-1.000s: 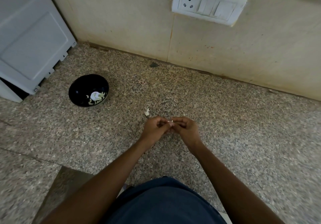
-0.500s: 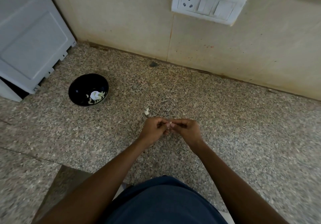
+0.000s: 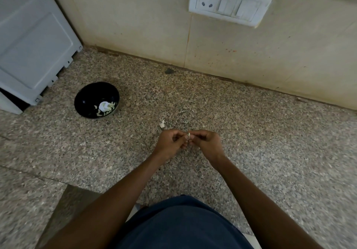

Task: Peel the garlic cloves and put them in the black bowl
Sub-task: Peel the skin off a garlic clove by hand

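Small white garlic clove (image 3: 189,134) pinched btwn curled fingers of left hand (image 3: 172,142) & right hand (image 3: 207,142), above speckled granite surface (image 3: 251,132), round black bowl (image 3: 97,100) well left

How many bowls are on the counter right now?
1. The black bowl sits on the granite counter, left of both hands and near the grey appliance. Another could be hidden outside the picture.

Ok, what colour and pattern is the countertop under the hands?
Speckled granite countertop: beige-grey with dark flecks, clearest in the head view.
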